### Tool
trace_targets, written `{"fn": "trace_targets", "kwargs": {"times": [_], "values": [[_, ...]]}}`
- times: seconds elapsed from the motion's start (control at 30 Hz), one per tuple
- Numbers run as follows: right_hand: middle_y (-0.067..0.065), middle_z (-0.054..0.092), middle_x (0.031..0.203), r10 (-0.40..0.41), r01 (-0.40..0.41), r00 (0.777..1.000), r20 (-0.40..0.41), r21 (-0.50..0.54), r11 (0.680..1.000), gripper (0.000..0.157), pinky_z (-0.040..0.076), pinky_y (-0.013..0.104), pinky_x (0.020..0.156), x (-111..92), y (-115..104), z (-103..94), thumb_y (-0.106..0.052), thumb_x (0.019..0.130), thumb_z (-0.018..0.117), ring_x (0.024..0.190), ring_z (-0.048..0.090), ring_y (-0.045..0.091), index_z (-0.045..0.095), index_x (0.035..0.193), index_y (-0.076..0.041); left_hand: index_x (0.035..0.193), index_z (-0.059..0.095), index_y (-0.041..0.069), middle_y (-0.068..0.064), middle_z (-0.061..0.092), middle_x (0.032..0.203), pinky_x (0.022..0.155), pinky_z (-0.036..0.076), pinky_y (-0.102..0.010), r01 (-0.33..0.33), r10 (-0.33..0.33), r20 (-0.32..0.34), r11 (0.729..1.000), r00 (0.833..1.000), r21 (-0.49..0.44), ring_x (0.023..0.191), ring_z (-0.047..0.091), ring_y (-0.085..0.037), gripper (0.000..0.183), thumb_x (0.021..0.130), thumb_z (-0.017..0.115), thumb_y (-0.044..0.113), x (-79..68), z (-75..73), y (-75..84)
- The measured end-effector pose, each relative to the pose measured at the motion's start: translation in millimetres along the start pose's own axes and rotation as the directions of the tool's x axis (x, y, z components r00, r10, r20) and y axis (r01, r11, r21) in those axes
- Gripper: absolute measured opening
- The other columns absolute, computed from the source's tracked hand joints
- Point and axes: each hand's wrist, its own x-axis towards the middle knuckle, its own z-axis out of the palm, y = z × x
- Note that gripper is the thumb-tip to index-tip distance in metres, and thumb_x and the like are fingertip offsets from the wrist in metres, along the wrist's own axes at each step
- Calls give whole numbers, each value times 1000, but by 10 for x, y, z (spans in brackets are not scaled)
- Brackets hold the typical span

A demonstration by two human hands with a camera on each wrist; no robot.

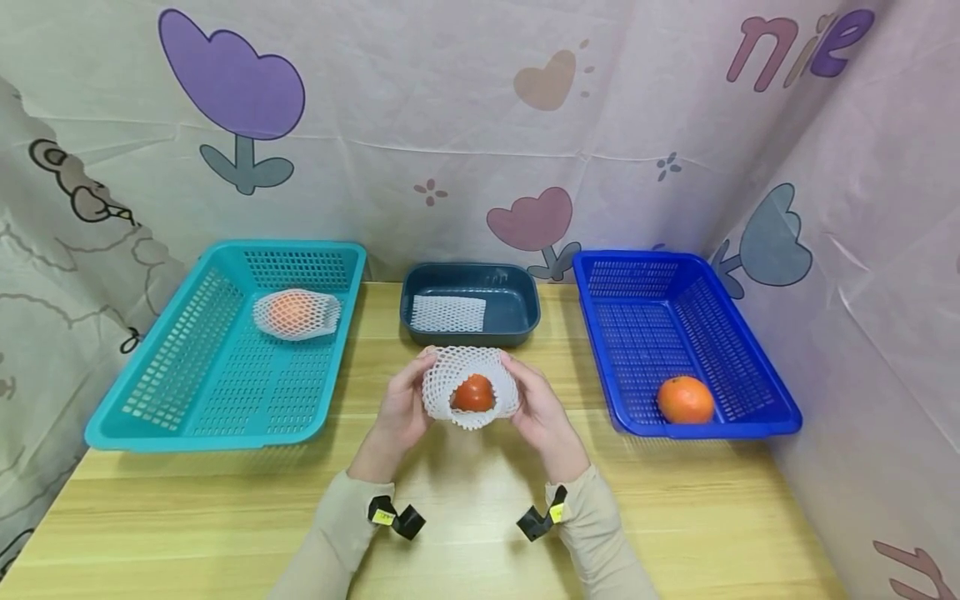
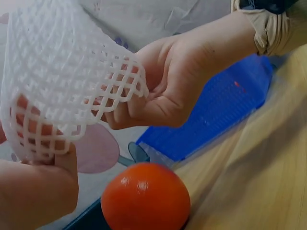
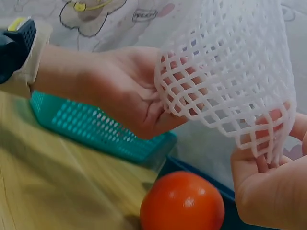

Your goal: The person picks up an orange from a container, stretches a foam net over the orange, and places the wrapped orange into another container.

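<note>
While the left hand [image 1: 405,406] and the right hand [image 1: 542,408] hold a white foam net [image 1: 469,360] at its 9 o'clock and 3 o'clock sides, a tomato [image 1: 473,394] sits beneath on the table [image 1: 468,550], apart from the mesh and visible through its opening. Fingers curl round the lower rim on each side, gripping it, some showing through the lattice. The step in hand looks like spreading the net's mouth above the tomato; the next move seems to call for lowering it evenly, so the rim slips past without folding. At 12 o'clock a dark tray [image 1: 512,312] bears another net [image 1: 448,314]; toward 10 o'clock a netted fruit [image 1: 294,314] lies in a teal basket [image 1: 210,442], and toward 3 o'clock a bare orange fruit [image 1: 686,400] lies in a blue basket [image 1: 637,350].
</note>
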Motion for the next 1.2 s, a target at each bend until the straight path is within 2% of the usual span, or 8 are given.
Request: {"fn": "trace_targets", "kwargs": {"times": [0.1, 0.3, 0.5, 0.67, 0.87, 1.0, 1.13, 1.2], "values": [[2, 70, 93, -16, 18, 994, -111, 14, 1000, 24, 57, 22, 72, 56, 39, -38, -12, 103, 48, 79, 67, 10, 71, 96, -12, 87, 54, 14, 1, 55, 88, 65, 49, -17, 16, -4, -120, 995, 993, 97, 78, 56, -8, 23, 104, 39, 13, 40, -35, -32], [3, 67, 89, -50, 62, 965, -256, 41, 997, 21, 56, 20, 68, 182, 139, -147, -9, 102, 50, 76, 65, 10, 69, 93, -9, 86, 55, 11, -2, 59, 89, 63, 53, -18, 64, -1, -301, 977, 954, 201, 76, 59, -8, 18, 103, 48, 14, 143, -147, -126], [5, 67, 96, -90, 81, 945, -315, -42, 996, 15, 55, 23, 78, 335, 267, -291, -10, 101, 55, 86, 63, 12, 68, 101, -6, 91, 55, 8, -2, 61, 90, 68, 53, -19, 78, 41, -384, 954, 922, 288, 77, 60, -9, 13, 102, 51, 14, 276, -336, -220], [6, 66, 100, -134, 74, 928, -348, -180, 981, 26, 55, 24, 81, 416, 346, -367, -12, 100, 55, 90, 64, 13, 61, 118, 5, 90, 52, 7, -2, 58, 89, 69, 50, -19, 94, 86, -422, 917, 903, 387, 78, 57, -9, 14, 102, 50, 13, 360, -447, -280], [6, 66, 94, -176, 71, 914, -366, -284, 956, 27, 56, 21, 74, 463, 376, -408, -11, 100, 55, 83, 65, 11, 58, 116, 10, 91, 48, 5, -4, 53, 90, 69, 47, -20, 132, 132, -436, 841, 890, 525, 79, 53, -11, 13, 102, 49, 12, 437, -498, -296], [4, 65, 84, -230, 73, 891, -391, -376, 924, 19, 55, 20, 66, 502, 424, -431, -11, 100, 56, 72, 63, 10, 63, 104, 6, 95, 48, 1, -9, 52, 98, 79, 46, -24, 165, 158, -419, 754, 894, 636, 91, 51, -16, 12, 103, 47, 11, 470, -564, -337], [2, 63, 78, -284, 55, 871, -402, -493, 868, 15, 51, 20, 60, 520, 468, -438, -11, 99, 58, 66, 59, 9, 63, 89, -1, 94, 47, 0, -15, 52, 101, 90, 45, -35, 152, 216, -386, 670, 897, 727, 101, 50, -25, 11, 102, 46, 7, 482, -631, -387], [2, 64, 77, -311, 48, 863, -398, -548, 835, 16, 50, 20, 59, 525, 482, -450, -12, 99, 58, 65, 59, 9, 63, 88, -1, 93, 47, 1, -18, 53, 103, 93, 45, -39, 149, 246, -368, 616, 896, 773, 103, 51, -28, 11, 102, 47, 8, 483, -643, -402]]}}
